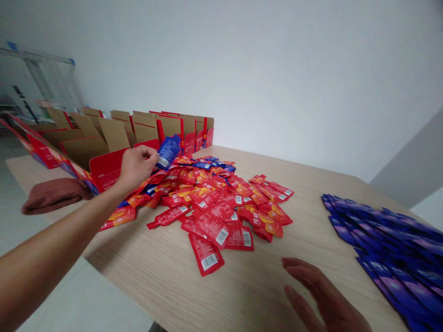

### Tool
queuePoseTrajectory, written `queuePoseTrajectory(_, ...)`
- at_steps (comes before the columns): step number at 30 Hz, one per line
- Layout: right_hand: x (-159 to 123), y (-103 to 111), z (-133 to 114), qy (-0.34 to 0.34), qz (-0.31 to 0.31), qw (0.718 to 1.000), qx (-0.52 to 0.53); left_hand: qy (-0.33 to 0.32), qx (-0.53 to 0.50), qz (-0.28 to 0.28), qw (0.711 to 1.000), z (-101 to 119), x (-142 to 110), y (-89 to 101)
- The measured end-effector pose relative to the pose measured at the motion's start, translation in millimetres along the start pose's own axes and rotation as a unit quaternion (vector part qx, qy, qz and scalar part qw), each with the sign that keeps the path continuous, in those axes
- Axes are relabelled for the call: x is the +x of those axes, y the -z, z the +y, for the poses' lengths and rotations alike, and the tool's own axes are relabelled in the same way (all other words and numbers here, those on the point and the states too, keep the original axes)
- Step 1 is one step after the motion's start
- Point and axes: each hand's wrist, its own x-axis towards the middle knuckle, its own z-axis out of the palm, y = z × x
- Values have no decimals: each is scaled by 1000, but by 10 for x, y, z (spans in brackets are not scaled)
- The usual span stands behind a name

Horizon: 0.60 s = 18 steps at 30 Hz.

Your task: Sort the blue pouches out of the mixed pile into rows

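Between thumb and fingers, my left hand grips a small blue pouch by its lower end, raised above the far left of the pile. Under and beside it lies a loose heap of red pouches printed with orange fruit and barcodes, with several blue pouches mixed in at the back. Near the front edge hovers my right hand, thumb and fingers apart, holding nothing. To its right, blue-purple pouches lie in overlapping rows.
Open red cardboard boxes with raised brown flaps line the table's left and back. A folded brown cloth lies by the left edge. A white wall stands behind.
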Motion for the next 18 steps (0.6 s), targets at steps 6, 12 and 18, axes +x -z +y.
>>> queuePoseTrajectory(6, 410, -784, -984, -259, -32, 835, 485, -95, -207, -267, 936, 891, -1915, -605)
queuePoseTrajectory(12, 427, -787, -989, -325, 3, 830, 454, -126, -84, -289, 945, 494, -1715, -411)
queuePoseTrajectory(18, 333, -703, -638, -294, 14, 884, 364, -53, 189, -189, 962, -680, -267, 32)
